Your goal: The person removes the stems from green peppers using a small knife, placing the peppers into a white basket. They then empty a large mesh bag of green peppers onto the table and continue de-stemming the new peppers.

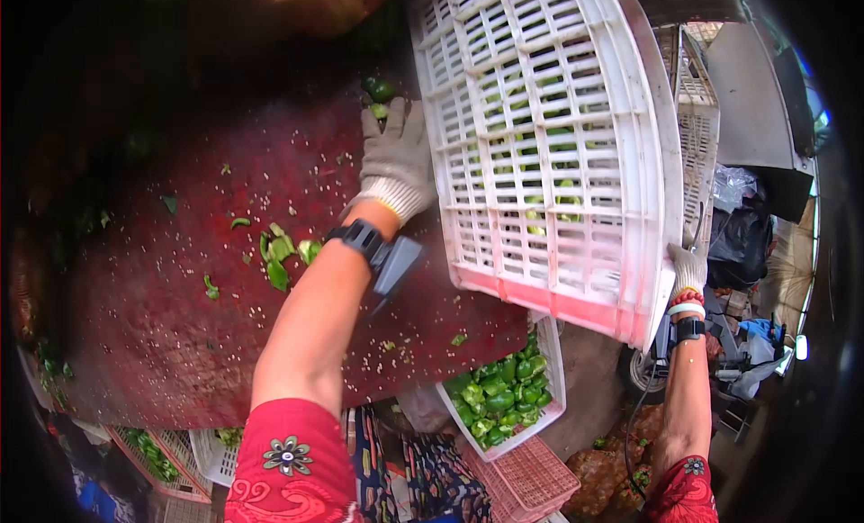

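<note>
A white slatted plastic crate [549, 163] with a pinkish-red edge is tipped up at the right side of the red tabletop [180, 298]. Green pepper pieces show through its slats. My right hand [688, 269], in a pale glove, grips the crate's rim at the lower right; some of its fingers are hidden. Gloved too, my left hand [396, 158] reaches over the tabletop just left of the crate, fingers stretched out and apart. Beyond its fingertips sits a green pepper [380, 91]. Several pepper scraps [277, 253] and many pale seeds lie scattered below it.
Under the table edge stands a crate [553, 361] of green peppers. Near it are a stack of pink baskets [526, 487] and a filled mesh sack [594, 482]. More crates [697, 118] stand at the upper right, beside a black plastic bag [742, 239].
</note>
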`<action>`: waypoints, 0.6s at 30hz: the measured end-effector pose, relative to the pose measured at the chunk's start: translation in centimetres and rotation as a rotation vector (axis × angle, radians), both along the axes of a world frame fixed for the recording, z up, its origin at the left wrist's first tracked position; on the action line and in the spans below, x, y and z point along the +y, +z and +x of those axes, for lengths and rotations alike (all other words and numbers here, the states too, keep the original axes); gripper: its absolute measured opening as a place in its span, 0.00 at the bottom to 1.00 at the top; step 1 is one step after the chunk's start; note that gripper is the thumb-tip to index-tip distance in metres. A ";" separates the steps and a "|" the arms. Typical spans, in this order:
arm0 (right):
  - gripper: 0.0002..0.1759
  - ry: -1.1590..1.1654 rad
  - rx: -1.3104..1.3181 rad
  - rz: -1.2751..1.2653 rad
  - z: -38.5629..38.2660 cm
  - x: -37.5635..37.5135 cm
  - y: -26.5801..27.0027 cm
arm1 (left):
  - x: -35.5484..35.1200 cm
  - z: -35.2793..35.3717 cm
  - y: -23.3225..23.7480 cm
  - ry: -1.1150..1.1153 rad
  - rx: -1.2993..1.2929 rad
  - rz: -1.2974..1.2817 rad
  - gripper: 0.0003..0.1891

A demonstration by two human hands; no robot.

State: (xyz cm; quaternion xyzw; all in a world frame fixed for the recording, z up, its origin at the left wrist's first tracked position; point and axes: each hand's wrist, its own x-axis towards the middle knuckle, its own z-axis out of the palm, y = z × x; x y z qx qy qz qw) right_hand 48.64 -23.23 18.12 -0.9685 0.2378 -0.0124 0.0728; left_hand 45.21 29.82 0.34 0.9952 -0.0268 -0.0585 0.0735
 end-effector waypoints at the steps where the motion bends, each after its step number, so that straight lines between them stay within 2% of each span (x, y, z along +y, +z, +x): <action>1: 0.29 0.030 -0.022 0.051 -0.1 -0.4 -0.2 | 0.4 1.4 -0.6 -0.005 0.015 -0.004 0.43; 3: 0.28 0.051 -0.050 0.094 -0.4 0.6 0.1 | 0.6 3.3 -0.2 -0.023 0.051 -0.023 0.40; 4: 0.27 0.043 -0.057 0.084 -0.6 1.8 0.6 | 0.9 3.7 -0.5 0.010 -0.069 0.028 0.39; 7: 0.26 -0.017 -0.033 0.012 -0.6 2.1 0.5 | 4.6 5.4 1.5 0.117 0.163 -0.075 0.37; 8: 0.26 -0.035 -0.030 0.037 -0.6 2.2 0.5 | 5.8 5.2 0.1 0.156 -0.005 -0.093 0.32; 11: 0.25 -0.085 -0.042 0.036 -0.7 4.1 1.0 | 9.4 3.6 0.3 0.187 0.102 -0.071 0.26; 13: 0.25 -0.147 -0.022 0.030 -0.7 5.0 1.4 | 11.0 0.0 0.2 0.205 0.056 0.005 0.24; 15: 0.24 -0.119 -0.066 -0.020 -1.2 3.6 0.6 | 11.7 -3.6 1.7 0.294 0.166 0.104 0.25; 17: 0.24 -0.146 -0.098 0.001 -1.9 5.6 1.5 | 11.1 -4.4 6.1 0.346 0.326 0.208 0.28; 18: 0.23 -0.182 -0.125 0.071 -2.5 6.6 1.8 | 10.9 -4.1 6.4 0.374 0.233 0.125 0.30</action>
